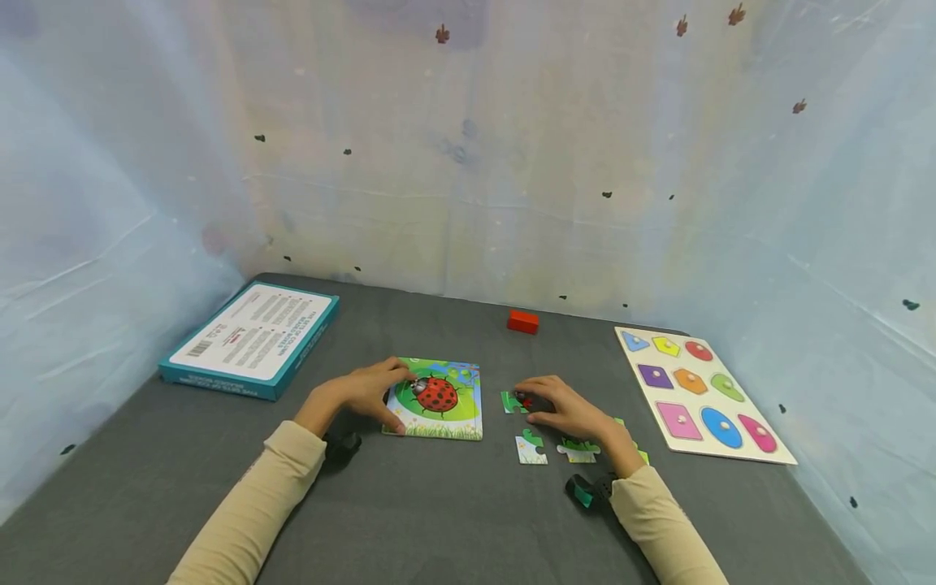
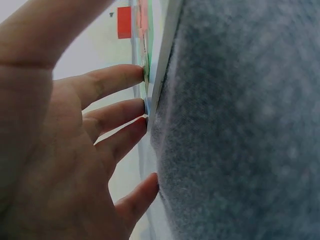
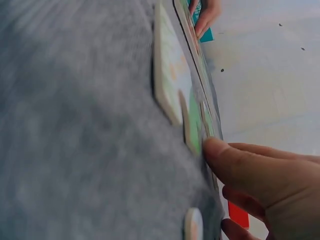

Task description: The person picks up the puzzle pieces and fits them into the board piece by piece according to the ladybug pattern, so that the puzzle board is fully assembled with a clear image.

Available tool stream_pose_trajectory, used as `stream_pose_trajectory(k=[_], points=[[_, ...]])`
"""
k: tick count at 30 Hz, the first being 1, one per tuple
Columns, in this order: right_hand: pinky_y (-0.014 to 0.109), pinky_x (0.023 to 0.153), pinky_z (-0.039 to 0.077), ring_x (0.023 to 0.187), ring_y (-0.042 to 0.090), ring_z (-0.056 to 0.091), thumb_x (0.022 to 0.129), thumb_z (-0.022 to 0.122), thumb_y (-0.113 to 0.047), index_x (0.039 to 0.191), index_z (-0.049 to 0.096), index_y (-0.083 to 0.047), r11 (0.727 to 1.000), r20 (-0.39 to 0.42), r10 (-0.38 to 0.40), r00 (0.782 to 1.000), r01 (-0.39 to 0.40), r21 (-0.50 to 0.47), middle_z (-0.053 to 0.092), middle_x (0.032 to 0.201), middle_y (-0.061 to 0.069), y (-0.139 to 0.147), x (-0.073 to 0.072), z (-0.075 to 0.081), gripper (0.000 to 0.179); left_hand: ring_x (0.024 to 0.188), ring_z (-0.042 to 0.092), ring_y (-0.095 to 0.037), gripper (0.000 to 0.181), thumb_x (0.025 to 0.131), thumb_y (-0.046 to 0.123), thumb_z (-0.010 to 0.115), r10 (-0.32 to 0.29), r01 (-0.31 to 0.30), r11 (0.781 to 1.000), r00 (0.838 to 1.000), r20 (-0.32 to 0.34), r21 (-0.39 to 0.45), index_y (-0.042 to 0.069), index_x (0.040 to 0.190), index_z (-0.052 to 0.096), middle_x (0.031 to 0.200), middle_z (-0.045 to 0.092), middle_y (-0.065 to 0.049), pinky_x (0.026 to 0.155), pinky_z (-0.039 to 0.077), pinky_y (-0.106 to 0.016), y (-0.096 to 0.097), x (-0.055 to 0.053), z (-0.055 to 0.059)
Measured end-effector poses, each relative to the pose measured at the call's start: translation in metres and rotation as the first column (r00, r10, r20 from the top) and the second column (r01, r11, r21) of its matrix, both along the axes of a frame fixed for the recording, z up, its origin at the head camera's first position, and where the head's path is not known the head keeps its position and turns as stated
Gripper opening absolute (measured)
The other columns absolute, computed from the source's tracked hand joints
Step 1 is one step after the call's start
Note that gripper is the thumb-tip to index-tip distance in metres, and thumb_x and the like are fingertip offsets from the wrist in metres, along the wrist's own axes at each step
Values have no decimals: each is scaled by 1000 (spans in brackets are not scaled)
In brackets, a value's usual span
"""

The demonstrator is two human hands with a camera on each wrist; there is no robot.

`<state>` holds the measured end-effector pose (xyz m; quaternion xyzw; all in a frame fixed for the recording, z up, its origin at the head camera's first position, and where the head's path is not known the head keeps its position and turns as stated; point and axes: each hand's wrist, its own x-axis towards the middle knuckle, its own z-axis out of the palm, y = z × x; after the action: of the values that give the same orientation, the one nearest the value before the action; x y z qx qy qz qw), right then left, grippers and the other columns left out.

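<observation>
A: Head view. Where does the work lie?

B: Ladybird board flat on grey cloth. Left hand at its left side, thumb by the near corner, fingers spread, not closed round it. Right hand arched over a small green-edged piece, just right of the board. Cannot tell whether that piece is pinched

A: Risk?

B: Wrist device hangs low beside the loose pieces; a careless drag of the forearm could scatter them

A: Left wrist view

B: Fingers fanned, nearly straight, tips at the board's edge, nothing gripped that I can see. My judgement: a sideways shove could skid the whole board over the cloth

A: Right wrist view

B: Thumb tip right by a green piece edge, other fingers set apart behind. Contact too blurred to call. Pieces look thin and lie flat, so a poor purchase could let one slip, or bump its neighbour
</observation>
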<state>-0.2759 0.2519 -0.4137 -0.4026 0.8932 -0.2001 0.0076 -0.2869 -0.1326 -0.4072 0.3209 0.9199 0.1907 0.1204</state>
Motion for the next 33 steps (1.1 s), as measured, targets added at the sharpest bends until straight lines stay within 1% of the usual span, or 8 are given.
stream_pose_trajectory(k=[2,6,11,17,22,27,29,33], points=[[51,97,35,121,29,43,90,63,-17,131,53,-4,1000,-21,24,999,-24,-18,53,130,11,-2,-1,-1,44,124,39,-32,88,68,56,76,0,0,1000,1000,-11,-4,13,138,44,136,36,-10,97,34,-55,-1,-1,-1],[49,92,39,113,28,49,90,63,-13,124,58,-2,997,-79,61,995,-65,-51,57,122,13,-4,-4,-4,36,125,37,-32,88,68,57,76,6,-6,1000,1000,-9,-2,14,137,44,135,37,-10,97,30,-58,-2,-2,-2],[46,89,43,110,25,52,89,64,-12,120,61,-3,996,-77,44,996,-50,-78,59,118,12,-6,-3,-5,32,126,36,-32,88,68,55,77,-14,15,1000,1000,-6,22,13,138,44,135,37,-11,97,29,-59,-4,-3,-2],[41,86,46,107,21,54,91,62,-16,122,60,-5,994,-84,39,996,-48,-98,58,117,9,-17,-1,3,33,126,36,-35,89,68,51,79,-36,36,998,999,7,48,11,139,43,136,35,-11,97,29,-60,-7,-2,-1],[40,84,47,106,22,56,90,63,-16,125,58,-4,985,-82,66,994,-78,-154,56,116,10,-39,0,13,37,126,36,-35,89,68,51,78,-21,21,999,1000,10,33,12,139,42,137,35,-12,98,29,-59,-7,-1,1],[41,78,47,98,23,55,90,63,-12,124,58,-2,971,-122,111,986,-134,-200,55,114,14,-67,-2,20,37,125,37,-34,90,67,52,78,-2,2,1000,1000,2,12,13,140,43,137,35,-11,98,31,-57,-5,0,1],[42,74,46,94,24,54,90,62,-11,124,58,-2,965,-135,136,981,-162,-205,55,113,15,-78,-3,23,36,125,38,-33,90,67,53,78,2,-2,1000,1000,-5,6,13,139,43,136,36,-11,97,32,-56,-4,-1,1],[41,75,45,94,26,53,91,60,-11,125,58,-3,967,-144,165,976,-189,-171,55,111,14,-100,-5,25,35,123,40,-31,91,66,55,78,5,-5,1000,1000,-21,-4,14,139,43,134,38,-10,96,34,-54,-3,-2,-1]])
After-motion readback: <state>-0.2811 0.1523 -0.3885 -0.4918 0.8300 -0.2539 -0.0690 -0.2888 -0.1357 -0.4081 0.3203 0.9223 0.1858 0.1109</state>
